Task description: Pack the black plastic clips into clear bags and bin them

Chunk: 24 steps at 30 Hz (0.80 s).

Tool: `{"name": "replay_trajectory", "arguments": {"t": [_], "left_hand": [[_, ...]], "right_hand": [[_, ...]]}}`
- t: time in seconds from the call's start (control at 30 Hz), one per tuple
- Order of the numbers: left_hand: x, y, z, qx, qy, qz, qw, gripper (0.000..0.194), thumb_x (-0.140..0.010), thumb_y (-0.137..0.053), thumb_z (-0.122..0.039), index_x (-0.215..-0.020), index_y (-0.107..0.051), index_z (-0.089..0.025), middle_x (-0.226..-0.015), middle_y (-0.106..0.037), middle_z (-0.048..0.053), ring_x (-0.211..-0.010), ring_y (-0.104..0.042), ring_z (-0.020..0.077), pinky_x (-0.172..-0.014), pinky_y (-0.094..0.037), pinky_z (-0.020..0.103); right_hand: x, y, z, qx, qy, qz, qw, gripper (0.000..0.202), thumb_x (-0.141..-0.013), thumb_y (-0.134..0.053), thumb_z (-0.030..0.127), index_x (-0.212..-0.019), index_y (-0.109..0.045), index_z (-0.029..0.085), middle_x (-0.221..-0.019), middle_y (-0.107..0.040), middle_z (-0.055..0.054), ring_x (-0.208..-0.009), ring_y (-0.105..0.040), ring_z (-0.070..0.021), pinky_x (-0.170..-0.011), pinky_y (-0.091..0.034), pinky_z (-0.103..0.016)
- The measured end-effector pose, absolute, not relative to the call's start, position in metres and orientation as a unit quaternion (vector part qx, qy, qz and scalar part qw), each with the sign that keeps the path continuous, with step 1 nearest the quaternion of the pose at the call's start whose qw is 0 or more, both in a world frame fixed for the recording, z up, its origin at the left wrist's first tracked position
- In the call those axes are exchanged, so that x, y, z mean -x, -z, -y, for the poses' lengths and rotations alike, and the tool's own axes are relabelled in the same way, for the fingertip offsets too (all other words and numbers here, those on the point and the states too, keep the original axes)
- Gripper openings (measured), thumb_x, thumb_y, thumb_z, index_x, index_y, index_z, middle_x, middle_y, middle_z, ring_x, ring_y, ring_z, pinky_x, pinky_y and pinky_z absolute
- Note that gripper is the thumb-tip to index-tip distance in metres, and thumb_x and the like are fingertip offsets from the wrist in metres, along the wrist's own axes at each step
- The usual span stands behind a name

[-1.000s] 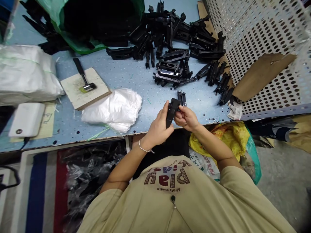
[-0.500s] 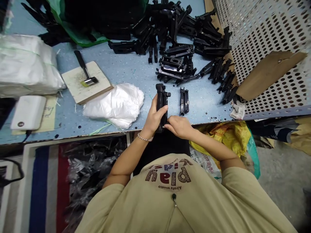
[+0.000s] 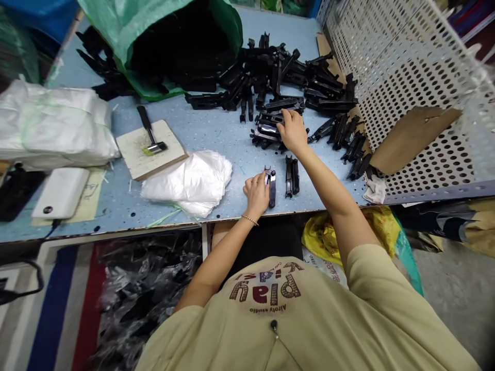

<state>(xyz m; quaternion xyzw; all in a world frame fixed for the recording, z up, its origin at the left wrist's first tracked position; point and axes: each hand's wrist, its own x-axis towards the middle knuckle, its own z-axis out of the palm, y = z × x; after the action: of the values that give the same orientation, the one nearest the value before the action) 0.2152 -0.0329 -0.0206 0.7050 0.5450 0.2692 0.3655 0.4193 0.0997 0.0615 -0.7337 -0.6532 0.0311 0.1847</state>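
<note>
My left hand (image 3: 257,196) is at the front of the bench, its fingers curled against a narrow black plastic part (image 3: 272,189) that rests on the surface. Farther forward, my right hand (image 3: 294,131) has its thumb and fingers around the end of a long slotted black plastic part (image 3: 269,118) on a small stack. A pair of similar black parts (image 3: 292,176) lies side by side between the two hands. Behind them spreads a heap of the same black parts (image 3: 286,72). The exact kind of these parts cannot be made out.
A green bag (image 3: 116,31) gapes at the back left. A black-handled tool (image 3: 149,131) lies on a wooden block (image 3: 133,154), near thin white plastic bags (image 3: 189,183). A white power bank (image 3: 62,193) sits left. A perforated panel (image 3: 417,67) borders the right side.
The black part that both hands held at the bench edge is down on the bench under my left hand. My right hand has moved forward to the stack. The view has tilted up slightly.
</note>
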Motion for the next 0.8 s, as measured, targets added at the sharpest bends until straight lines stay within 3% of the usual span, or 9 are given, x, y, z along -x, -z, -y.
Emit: {"name": "replay_trajectory", "arguments": {"t": [0.13,0.23,0.3,0.37,0.43,0.5,0.57,0.7,0.8], "left_hand": [[-0.204,0.017,0.03,-0.713,-0.28,-0.543,0.344,0.056,-0.1,-0.056,-0.031,-0.155,-0.054,-0.021,-0.154,-0.057,0.019,-0.139,-0.048,0.0381,-0.12,-0.036,0.061],[-0.19,0.007,0.011,-0.685,-0.369,-0.504,0.377,0.057,-0.102,-0.056,-0.052,-0.151,-0.057,-0.021,-0.151,-0.059,0.019,-0.142,-0.048,0.0359,-0.124,-0.034,0.058],[-0.189,-0.007,-0.006,-0.646,-0.432,-0.449,0.442,0.066,-0.101,-0.053,-0.067,-0.151,-0.055,-0.023,-0.152,-0.058,0.018,-0.146,-0.048,0.0334,-0.125,-0.035,0.054],[-0.194,-0.024,-0.021,-0.593,-0.479,-0.378,0.525,0.073,-0.097,-0.05,-0.077,-0.151,-0.052,-0.028,-0.155,-0.057,0.015,-0.146,-0.051,0.0311,-0.121,-0.042,0.05],[-0.199,-0.041,-0.027,-0.541,-0.5,-0.319,0.596,0.071,-0.096,-0.049,-0.08,-0.146,-0.054,-0.03,-0.148,-0.062,0.013,-0.136,-0.061,0.0289,-0.112,-0.051,0.046],[-0.2,-0.056,-0.023,-0.507,-0.501,-0.291,0.638,0.063,-0.096,-0.054,-0.077,-0.135,-0.06,-0.027,-0.13,-0.071,0.011,-0.118,-0.071,0.0258,-0.099,-0.059,0.041],[-0.196,-0.066,-0.012,-0.497,-0.486,-0.285,0.66,0.057,-0.095,-0.061,-0.071,-0.129,-0.061,-0.024,-0.112,-0.074,0.008,-0.099,-0.074,0.0217,-0.088,-0.061,0.036],[-0.186,-0.072,0.016,-0.509,-0.453,-0.28,0.676,0.061,-0.093,-0.069,-0.066,-0.134,-0.058,-0.023,-0.097,-0.07,0.004,-0.077,-0.07,0.0154,-0.071,-0.06,0.028],[-0.183,-0.072,0.03,-0.534,-0.436,-0.28,0.668,0.064,-0.095,-0.065,-0.066,-0.141,-0.054,-0.022,-0.096,-0.068,0.003,-0.075,-0.069,0.0151,-0.068,-0.059,0.028]], "right_hand": [[-0.428,-0.063,-0.136,0.752,-0.036,0.641,0.15,0.049,-0.104,-0.053,0.038,-0.142,-0.058,0.007,-0.139,-0.062,-0.029,-0.134,-0.05,-0.0451,-0.112,-0.037,-0.064],[-0.42,-0.067,-0.114,0.725,-0.073,0.62,0.289,0.047,-0.103,-0.056,0.044,-0.136,-0.063,0.012,-0.137,-0.065,-0.023,-0.134,-0.053,-0.0403,-0.115,-0.038,-0.062],[-0.405,-0.068,-0.084,0.673,-0.187,0.577,0.424,0.047,-0.101,-0.057,0.053,-0.129,-0.066,0.017,-0.129,-0.07,-0.016,-0.125,-0.061,-0.0329,-0.111,-0.047,-0.053],[-0.387,-0.065,-0.048,0.588,-0.368,0.521,0.498,0.051,-0.099,-0.053,0.066,-0.117,-0.069,0.02,-0.11,-0.074,-0.01,-0.106,-0.069,-0.0263,-0.095,-0.058,-0.044],[-0.37,-0.064,-0.015,0.514,-0.531,0.491,0.46,0.062,-0.097,-0.046,0.077,-0.105,-0.07,0.021,-0.092,-0.073,-0.007,-0.088,-0.071,-0.0238,-0.078,-0.062,-0.04],[-0.363,-0.066,0.01,0.495,-0.573,0.507,0.412,0.07,-0.098,-0.037,0.083,-0.096,-0.069,0.021,-0.086,-0.071,-0.008,-0.084,-0.07,-0.0232,-0.073,-0.061,-0.039],[-0.365,-0.072,0.021,0.54,-0.463,0.558,0.428,0.071,-0.1,-0.031,0.082,-0.095,-0.067,0.021,-0.092,-0.07,-0.009,-0.09,-0.069,-0.0232,-0.079,-0.059,-0.039],[-0.377,-0.084,0.011,0.57,-0.088,0.689,0.439,0.065,-0.104,-0.029,0.078,-0.1,-0.064,0.023,-0.098,-0.064,-0.009,-0.097,-0.061,-0.0242,-0.089,-0.052,-0.042],[-0.378,-0.08,-0.003,0.504,0.021,0.759,0.411,0.058,-0.11,-0.025,0.067,-0.095,-0.061,0.024,-0.088,-0.06,-0.007,-0.088,-0.057,-0.0233,-0.083,-0.05,-0.04]]}}
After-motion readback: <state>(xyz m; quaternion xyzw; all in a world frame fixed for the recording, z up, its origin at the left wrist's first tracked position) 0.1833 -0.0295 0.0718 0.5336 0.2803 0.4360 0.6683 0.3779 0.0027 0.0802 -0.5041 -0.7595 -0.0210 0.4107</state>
